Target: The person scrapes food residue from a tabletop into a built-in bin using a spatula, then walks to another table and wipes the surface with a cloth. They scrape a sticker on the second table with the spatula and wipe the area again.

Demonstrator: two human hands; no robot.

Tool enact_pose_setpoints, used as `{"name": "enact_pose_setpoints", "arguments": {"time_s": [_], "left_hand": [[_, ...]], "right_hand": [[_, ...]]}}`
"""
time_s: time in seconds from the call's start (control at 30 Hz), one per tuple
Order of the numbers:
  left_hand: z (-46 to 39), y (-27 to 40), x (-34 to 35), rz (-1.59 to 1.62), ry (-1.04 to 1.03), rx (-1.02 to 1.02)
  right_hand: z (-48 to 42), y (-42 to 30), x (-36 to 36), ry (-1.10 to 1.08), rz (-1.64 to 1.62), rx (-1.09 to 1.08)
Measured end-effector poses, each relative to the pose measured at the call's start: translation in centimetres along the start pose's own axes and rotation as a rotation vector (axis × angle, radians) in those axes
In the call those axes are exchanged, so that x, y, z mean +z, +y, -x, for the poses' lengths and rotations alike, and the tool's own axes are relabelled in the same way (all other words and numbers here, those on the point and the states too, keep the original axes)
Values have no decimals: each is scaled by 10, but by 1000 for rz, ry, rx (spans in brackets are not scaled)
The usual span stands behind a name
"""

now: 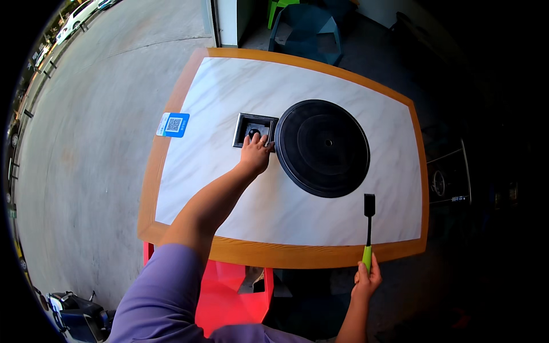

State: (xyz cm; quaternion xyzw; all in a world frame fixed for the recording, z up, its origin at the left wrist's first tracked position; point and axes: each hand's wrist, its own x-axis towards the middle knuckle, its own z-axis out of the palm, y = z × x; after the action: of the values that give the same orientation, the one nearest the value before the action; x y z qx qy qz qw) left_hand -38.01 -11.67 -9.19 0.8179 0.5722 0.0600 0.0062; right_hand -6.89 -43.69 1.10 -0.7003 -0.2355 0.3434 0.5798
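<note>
My left hand (256,153) reaches over the near edge of a square recessed box (236,130) with a metal rim, set in the tabletop. Its fingertips are at a round black knob (254,133) inside the box, and the thumb lies by the box's right rim. Whether the fingers grip the knob is hidden. In my right hand (367,276) is a hand tool (369,210) with a flat black head, thin black neck and green handle, held upright over the table's front edge. A large round black disc (322,150) with a small central hole lies right of the box.
The marble-look tabletop (283,218) has a wooden border (300,257). A blue and white card (173,125) with a printed code lies at its left edge. A red chair (231,300) is below the front edge, a dark blue chair (300,34) behind. Parked cars stand far left.
</note>
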Motion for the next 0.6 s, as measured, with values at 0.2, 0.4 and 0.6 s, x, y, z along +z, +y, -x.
{"name": "enact_pose_setpoints", "arguments": {"time_s": [0.2,0.4,0.6], "left_hand": [[-5,5,31,-255,-109,-6],[4,-36,9,-280,-322,-318],[16,-31,-35,44,-472,-580]], "right_hand": [[21,8,-73,130,62,84],[22,13,-108,175,19,103],[21,2,-108,156,-117,91]]}}
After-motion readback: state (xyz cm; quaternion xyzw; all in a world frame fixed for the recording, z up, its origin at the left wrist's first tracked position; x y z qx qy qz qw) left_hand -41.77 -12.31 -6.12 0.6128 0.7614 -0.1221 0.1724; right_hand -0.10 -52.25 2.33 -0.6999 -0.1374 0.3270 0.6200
